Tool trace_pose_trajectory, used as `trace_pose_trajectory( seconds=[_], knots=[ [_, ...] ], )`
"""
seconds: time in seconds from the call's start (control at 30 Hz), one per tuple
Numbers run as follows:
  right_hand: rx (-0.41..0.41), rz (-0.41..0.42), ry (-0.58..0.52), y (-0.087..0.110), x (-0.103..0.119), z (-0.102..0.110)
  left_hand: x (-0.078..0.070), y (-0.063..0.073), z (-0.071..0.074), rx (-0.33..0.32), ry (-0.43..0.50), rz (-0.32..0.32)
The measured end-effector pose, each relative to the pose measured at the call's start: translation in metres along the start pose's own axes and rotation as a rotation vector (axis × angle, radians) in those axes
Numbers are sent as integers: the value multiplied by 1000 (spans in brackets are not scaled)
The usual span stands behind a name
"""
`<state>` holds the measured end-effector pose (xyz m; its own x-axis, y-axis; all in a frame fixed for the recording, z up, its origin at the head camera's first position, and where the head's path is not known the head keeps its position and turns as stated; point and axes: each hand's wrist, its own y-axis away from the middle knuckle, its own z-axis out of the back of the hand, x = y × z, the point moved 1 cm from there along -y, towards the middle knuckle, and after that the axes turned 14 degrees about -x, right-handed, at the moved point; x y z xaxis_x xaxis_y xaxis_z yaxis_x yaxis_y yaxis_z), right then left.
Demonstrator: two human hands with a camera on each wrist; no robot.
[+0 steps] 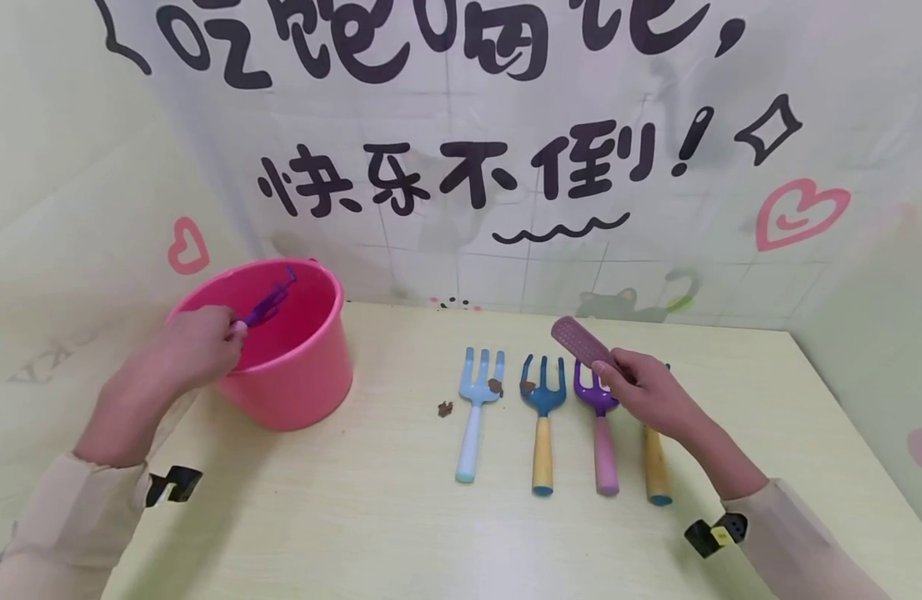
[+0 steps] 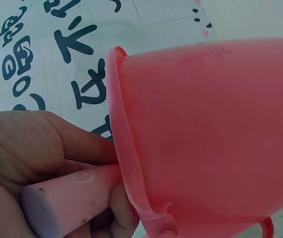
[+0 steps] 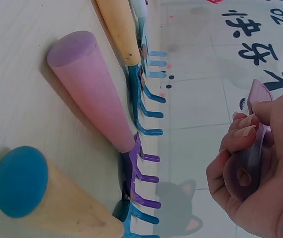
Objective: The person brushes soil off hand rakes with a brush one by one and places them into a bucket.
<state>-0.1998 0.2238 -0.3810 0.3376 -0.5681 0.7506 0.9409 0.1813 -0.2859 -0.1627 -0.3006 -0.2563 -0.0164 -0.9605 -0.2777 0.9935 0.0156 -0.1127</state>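
My left hand (image 1: 172,350) is over the left rim of a pink bucket (image 1: 314,379). It grips the pink handle of a purple hand fork (image 1: 269,306), whose tines point into the bucket's opening. In the left wrist view the handle's end (image 2: 77,198) pokes out of the curled fingers. My right hand (image 1: 659,396) grips a mauve tool (image 1: 581,339) with a flat dotted head, held above the forks; its handle (image 3: 243,171) has a hanging hole. Below lie a light blue fork (image 1: 472,417), a blue fork (image 1: 543,442), a purple fork (image 1: 604,442) and a wooden-handled fork (image 1: 657,471), partly hidden.
A brown clump (image 1: 445,408) lies on the pale table (image 1: 401,508), left of the light blue fork. Brown bits (image 1: 495,386) also sit on the light blue and blue forks. A printed curtain (image 1: 446,267) hangs along the table's back edge.
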Motion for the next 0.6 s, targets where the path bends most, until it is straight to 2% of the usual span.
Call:
trace_pose_trajectory(
  seconds=[0.13, 0.4, 0.6],
  knots=[
    [3, -1, -8, 1, -1, 0, 1, -3, 1, 30, -9, 7],
    [12, 13, -18, 1, -1, -3, 6, -11, 1, 107, -4, 66],
    [19, 25, -21, 2, -2, -3, 10, -15, -1, 136, -5, 94]
  ],
)
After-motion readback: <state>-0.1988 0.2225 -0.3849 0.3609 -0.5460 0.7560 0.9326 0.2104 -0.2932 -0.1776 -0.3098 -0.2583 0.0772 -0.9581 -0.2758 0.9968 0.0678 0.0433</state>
